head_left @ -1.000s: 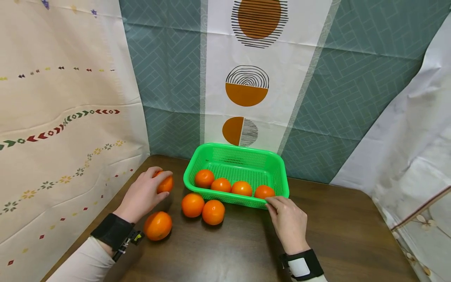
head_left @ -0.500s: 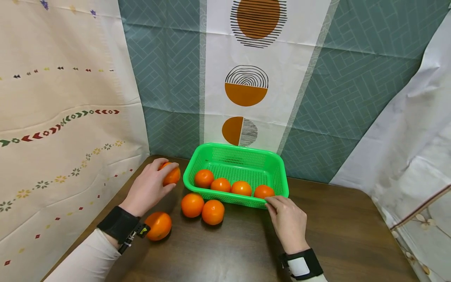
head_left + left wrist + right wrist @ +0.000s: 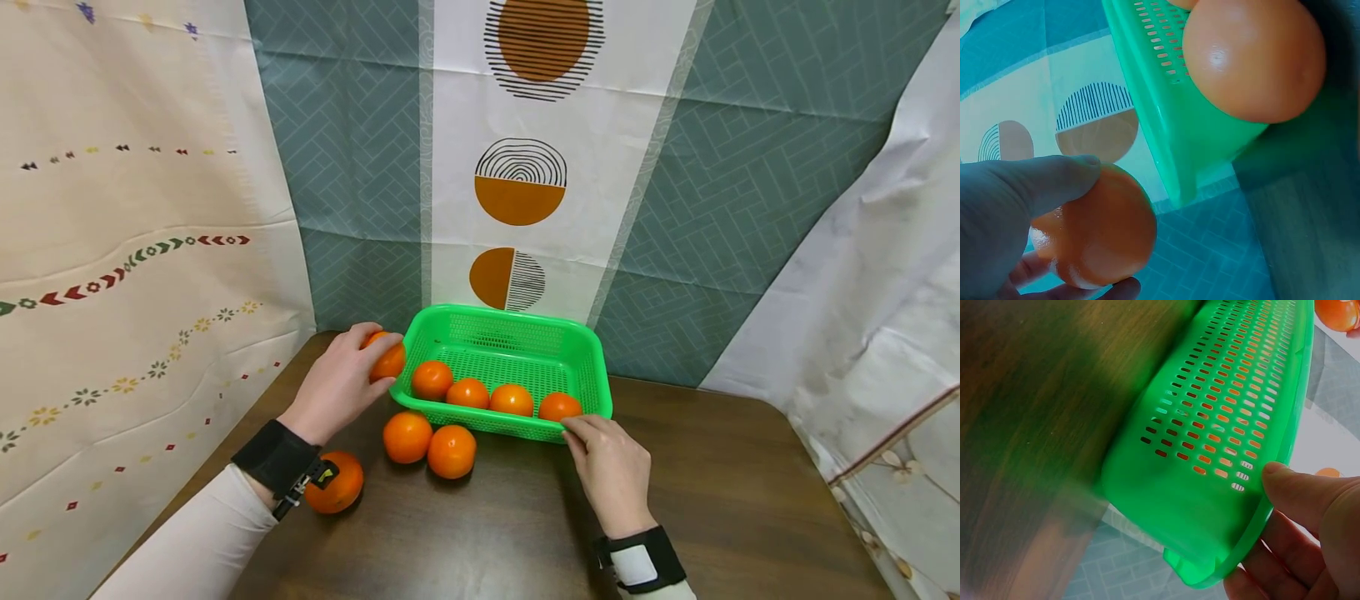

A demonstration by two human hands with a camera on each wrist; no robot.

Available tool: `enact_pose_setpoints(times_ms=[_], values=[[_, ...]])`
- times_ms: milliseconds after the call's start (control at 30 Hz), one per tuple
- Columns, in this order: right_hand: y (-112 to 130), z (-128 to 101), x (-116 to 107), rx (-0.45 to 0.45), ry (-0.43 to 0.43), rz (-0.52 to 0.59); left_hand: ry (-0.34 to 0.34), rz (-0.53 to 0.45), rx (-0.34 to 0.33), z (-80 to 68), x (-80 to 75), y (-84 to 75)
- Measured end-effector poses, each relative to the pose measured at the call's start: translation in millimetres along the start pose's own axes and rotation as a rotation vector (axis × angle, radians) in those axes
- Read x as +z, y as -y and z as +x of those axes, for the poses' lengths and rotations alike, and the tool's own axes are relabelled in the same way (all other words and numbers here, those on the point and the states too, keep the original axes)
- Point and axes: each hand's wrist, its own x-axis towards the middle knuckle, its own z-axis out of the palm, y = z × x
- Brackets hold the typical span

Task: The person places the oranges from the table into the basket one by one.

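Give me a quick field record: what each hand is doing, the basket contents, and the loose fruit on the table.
left hand: grips an orange at the basket's left rim
right hand: pinches the front rim of the green basket
in basket: four oranges in a row
on table: three oranges outside the basket

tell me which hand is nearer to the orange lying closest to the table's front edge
Left. The left hand is up by the basket's left rim, its wrist just above that orange; the right hand is across the table at the basket's near right corner.
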Motion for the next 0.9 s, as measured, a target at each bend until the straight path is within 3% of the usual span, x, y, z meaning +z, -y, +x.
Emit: enact_pose_setpoints(times_ms=[500, 900], values=[[-1, -1, 1, 0.010, 0.010, -0.004, 0.045, -0.010, 0.092, 34.2, 13.3, -21.7], [0, 0, 1, 0.011, 0.002, -0.002, 0.113, -0.008, 0.084, 60.3, 17.5, -27.9]])
